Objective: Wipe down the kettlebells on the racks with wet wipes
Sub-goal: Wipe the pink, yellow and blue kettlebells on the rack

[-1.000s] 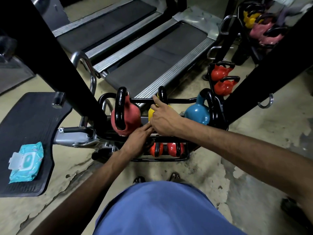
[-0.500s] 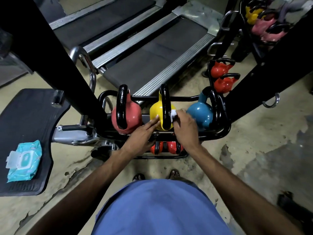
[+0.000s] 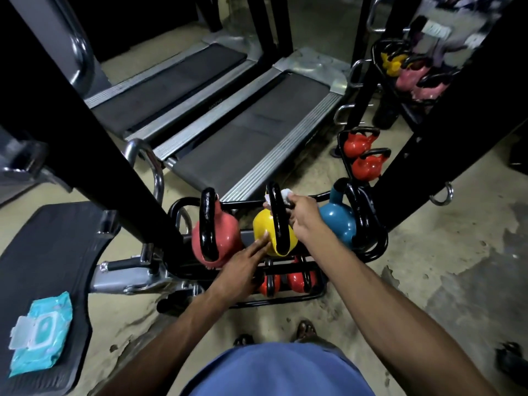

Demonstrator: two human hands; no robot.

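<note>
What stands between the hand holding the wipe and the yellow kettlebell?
Nothing visible does. The right hand presses the white wipe against the black handle of the yellow kettlebell, near the top. The left hand touches its body.

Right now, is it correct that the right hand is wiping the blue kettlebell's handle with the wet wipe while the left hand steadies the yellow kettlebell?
Not quite. The head view shows the right hand holding the wet wipe against the black handle of the yellow kettlebell, not that of the blue kettlebell. The left hand does rest on the yellow kettlebell.
</note>
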